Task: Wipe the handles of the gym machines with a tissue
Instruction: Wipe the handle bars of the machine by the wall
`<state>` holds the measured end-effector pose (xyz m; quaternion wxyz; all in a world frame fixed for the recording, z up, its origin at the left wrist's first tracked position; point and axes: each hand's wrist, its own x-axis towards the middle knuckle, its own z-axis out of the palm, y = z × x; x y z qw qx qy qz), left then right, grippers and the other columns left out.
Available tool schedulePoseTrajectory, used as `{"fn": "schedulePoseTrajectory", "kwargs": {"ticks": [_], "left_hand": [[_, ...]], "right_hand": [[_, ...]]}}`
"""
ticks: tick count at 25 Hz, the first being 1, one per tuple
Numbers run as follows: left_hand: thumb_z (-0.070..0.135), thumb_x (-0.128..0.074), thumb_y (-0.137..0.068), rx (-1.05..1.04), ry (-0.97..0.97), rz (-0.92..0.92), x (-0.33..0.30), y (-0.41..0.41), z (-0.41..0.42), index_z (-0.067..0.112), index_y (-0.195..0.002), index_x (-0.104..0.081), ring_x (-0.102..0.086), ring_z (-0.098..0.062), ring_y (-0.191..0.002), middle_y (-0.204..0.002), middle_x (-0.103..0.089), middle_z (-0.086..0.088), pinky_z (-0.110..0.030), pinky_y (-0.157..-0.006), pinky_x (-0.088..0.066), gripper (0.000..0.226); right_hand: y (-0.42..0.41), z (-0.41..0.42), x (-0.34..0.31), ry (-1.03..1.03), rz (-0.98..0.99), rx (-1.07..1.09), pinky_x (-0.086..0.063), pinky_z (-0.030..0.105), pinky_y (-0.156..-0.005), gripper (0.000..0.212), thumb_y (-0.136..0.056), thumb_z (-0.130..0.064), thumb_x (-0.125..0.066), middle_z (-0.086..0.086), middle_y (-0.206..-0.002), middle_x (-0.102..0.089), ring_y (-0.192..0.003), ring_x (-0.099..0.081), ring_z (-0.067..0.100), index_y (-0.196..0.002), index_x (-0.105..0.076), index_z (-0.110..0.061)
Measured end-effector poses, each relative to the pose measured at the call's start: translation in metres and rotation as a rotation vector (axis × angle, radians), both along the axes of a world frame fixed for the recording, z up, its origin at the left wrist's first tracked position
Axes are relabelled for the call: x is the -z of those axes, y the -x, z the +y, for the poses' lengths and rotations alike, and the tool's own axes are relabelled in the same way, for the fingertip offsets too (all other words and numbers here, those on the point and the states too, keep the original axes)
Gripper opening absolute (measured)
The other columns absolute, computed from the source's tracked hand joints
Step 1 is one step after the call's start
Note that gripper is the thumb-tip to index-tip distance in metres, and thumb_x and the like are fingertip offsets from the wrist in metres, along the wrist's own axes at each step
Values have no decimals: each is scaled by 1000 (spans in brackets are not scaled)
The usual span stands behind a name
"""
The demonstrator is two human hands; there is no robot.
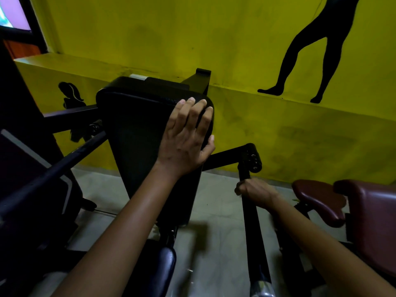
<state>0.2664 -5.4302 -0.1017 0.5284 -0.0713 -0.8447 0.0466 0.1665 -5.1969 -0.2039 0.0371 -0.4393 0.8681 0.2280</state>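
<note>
Nearest me, both forearms reach in from the bottom edge. My right hand (255,190) is curled tight around the black handle (254,221), a padded bar that runs up from the lower frame to a roller end (251,157). The hand is blurred, and I cannot make out a tissue inside the fist; it may be hidden there. Just right of it a maroon seat (319,200) crowds in, cut off by the frame edge. My left hand (188,136) lies flat with fingers spread on the right edge of the black back pad (147,133), thumb hooked round its side. Pale floor (216,198) shows between pad and handle. Dark machine bars (49,168) fill the left. Beyond stands the yellow wall (192,35) with a painted leg silhouette (310,50).
</note>
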Motion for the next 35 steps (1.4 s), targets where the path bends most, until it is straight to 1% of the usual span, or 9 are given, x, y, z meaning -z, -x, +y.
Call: {"fn": "schedulePoseTrajectory", "kwargs": {"ticks": [4,9,13,23,26,28,30,33,35], "left_hand": [[35,-53,-85,-13,7,-19,0,-2,0,4,-130,-47,-33,-33,-128,-131,-38,-14,-45,-114,-24,55],[34,-53,-83,-13,0,-36,-3,-4,1,3,-130,-47,-33,-33,-128,-131,-39,-15,-46,-114,-23,57],[34,-52,-83,-29,9,-56,-4,-7,2,3,-131,-45,-32,-34,-128,-131,-44,-17,-45,-114,-22,57],[34,-51,-83,-36,4,-77,-5,-8,3,3,-131,-44,-31,-34,-128,-131,-47,-20,-46,-114,-22,57],[34,-51,-83,-34,4,-85,-6,-9,3,3,-131,-44,-31,-34,-127,-131,-48,-20,-45,-114,-21,57],[34,-51,-83,-31,5,-93,-7,-9,3,3,-131,-44,-31,-34,-127,-130,-49,-21,-45,-114,-21,58],[34,-51,-83,-31,2,-101,-7,-9,3,2,-131,-44,-30,-34,-127,-131,-49,-21,-45,-114,-20,58],[35,-50,-83,-43,2,-107,-7,-9,3,3,-131,-43,-30,-34,-128,-131,-48,-20,-45,-114,-20,58],[35,-50,-83,-46,2,-107,-7,-10,4,3,-131,-43,-30,-34,-128,-131,-48,-21,-45,-114,-20,58]], "right_hand": [[-42,19,1,126,-107,-52,-51,40,-83,21,-92,-8,-48,8,-112,-64,-102,-62,28,-106,-64,-9],[-92,43,7,197,-188,-227,-54,42,-82,22,-90,-4,-50,7,-109,-65,-98,-65,28,-104,-65,-12],[-108,47,10,173,-186,-249,-54,43,-82,21,-91,-5,-50,6,-109,-64,-99,-64,29,-103,-65,-13],[-136,39,-13,39,-123,-318,-56,42,-71,16,-87,-3,-52,7,-98,-65,-91,-65,30,-96,-64,-10],[-152,40,-23,13,-138,-343,-55,36,-59,10,-82,-2,-57,6,-85,-63,-78,-66,28,-82,-62,-11],[-165,43,-29,-3,-142,-367,-52,32,-52,12,-79,-3,-60,3,-77,-59,-69,-64,25,-75,-57,-14],[-179,45,-29,-19,-185,-404,-53,35,-55,11,-80,-3,-57,4,-79,-59,-72,-63,26,-77,-58,-13],[-185,49,-24,-27,-232,-431,-56,43,-67,12,-84,-2,-51,8,-85,-60,-80,-62,30,-81,-60,-10],[-174,48,-19,-38,-223,-434,-55,45,-68,12,-84,-1,-51,9,-85,-58,-81,-61,32,-80,-59,-8]]}}
